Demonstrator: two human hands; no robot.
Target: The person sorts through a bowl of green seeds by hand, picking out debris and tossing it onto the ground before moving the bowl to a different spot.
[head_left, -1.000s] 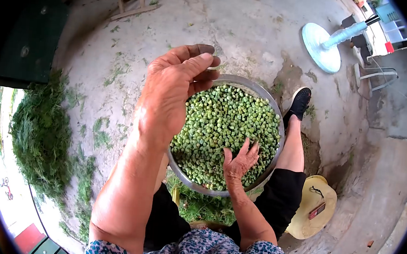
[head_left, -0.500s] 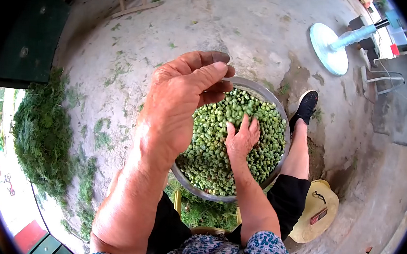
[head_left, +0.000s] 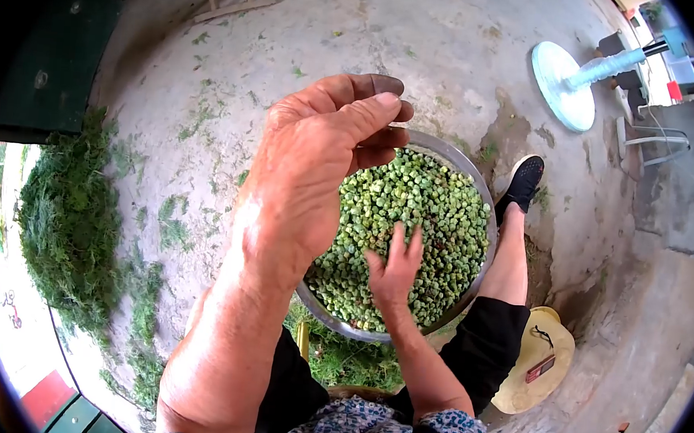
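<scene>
A wide round metal basin [head_left: 487, 196] stands before me, heaped with small round green pods [head_left: 443, 223], a few of them brownish. My left hand [head_left: 328, 135] is raised close to the camera and covers the basin's left side. Its fingers are curled together with the thumb tip pressed at the index finger; whether anything small is pinched there I cannot tell. Lower down, my right hand [head_left: 396, 270] hovers over or rests on the heap, palm down, fingers spread, gripping nothing.
Feathery green stalks [head_left: 68, 229] are piled on the concrete floor at left, and more greenery [head_left: 353, 360] lies below the basin. A straw hat [head_left: 557, 344] with a small red object [head_left: 540, 368] is at right. A white fan base [head_left: 561, 87] stands beyond my shoe [head_left: 524, 183].
My right hand has drawn back toward me and slightly left across the pods. The left hand stays raised, a little higher and further right in view, with its fingers still curled.
</scene>
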